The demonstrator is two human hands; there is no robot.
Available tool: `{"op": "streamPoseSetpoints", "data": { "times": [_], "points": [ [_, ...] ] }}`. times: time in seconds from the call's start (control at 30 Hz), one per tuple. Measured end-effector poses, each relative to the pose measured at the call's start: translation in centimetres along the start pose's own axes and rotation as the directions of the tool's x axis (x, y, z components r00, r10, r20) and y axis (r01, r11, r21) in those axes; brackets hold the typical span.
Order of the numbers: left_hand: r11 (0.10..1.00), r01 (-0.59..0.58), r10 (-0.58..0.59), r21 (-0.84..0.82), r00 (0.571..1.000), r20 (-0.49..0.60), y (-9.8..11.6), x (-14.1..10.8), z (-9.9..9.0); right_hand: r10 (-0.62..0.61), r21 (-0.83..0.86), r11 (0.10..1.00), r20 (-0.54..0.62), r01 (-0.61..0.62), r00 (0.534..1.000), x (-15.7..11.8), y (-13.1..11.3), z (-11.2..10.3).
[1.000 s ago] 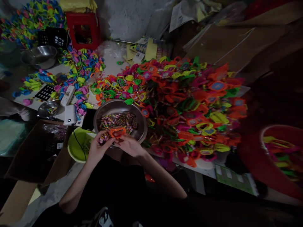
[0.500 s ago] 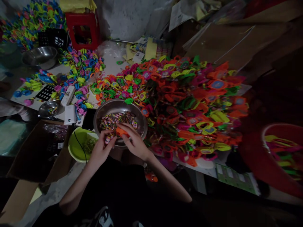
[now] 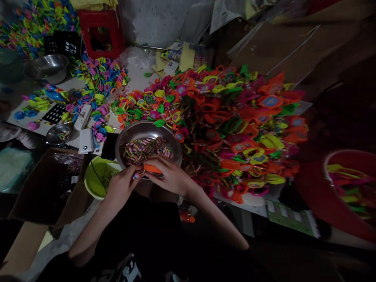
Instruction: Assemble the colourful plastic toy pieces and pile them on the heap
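Over the near rim of a steel bowl (image 3: 120,145), my two hands work close together. My right hand (image 3: 171,175) is closed around an orange plastic piece (image 3: 152,169). Pinched in the fingers of my left hand (image 3: 121,184) is a small wrapped candy (image 3: 138,174), its end touching or nearly touching the orange piece. Many similar wrapped candies (image 3: 141,150) lie in the bowl. Beside the bowl on the right rises a large heap of colourful toy watches (image 3: 229,129).
Left of the bowl are a green basin (image 3: 93,178), a cardboard box (image 3: 38,188), a white power bank (image 3: 85,141) and a small steel bowl (image 3: 58,135). A red tub (image 3: 329,196) stands at far right, a red stool (image 3: 101,33) behind. Another person's sleeve (image 3: 17,133) shows at left.
My left hand has moved right and turned, bringing the candy up against the orange piece. My right hand has shifted slightly down and right. The view has shifted a little.
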State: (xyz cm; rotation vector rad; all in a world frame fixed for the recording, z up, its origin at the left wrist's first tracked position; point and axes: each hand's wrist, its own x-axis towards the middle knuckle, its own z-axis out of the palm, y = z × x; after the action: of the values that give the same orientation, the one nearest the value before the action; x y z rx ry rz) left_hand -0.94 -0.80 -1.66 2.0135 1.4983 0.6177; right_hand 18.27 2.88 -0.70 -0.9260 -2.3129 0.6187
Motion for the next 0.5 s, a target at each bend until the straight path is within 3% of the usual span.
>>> {"op": "streamPoseSetpoints", "data": {
  "times": [0.23,0.5],
  "points": [
    [0.993,-0.111,0.107,0.048,0.991,0.078,-0.4,-0.1,-0.5,-0.085,-0.028,0.996,0.001,0.085,0.996,0.0,0.2,0.2],
    [0.994,-0.103,0.105,-0.026,0.986,0.126,-0.7,0.1,-0.1,-0.142,-0.092,0.985,0.062,0.147,0.988,-0.5,1.1,0.2]
  ]
}}
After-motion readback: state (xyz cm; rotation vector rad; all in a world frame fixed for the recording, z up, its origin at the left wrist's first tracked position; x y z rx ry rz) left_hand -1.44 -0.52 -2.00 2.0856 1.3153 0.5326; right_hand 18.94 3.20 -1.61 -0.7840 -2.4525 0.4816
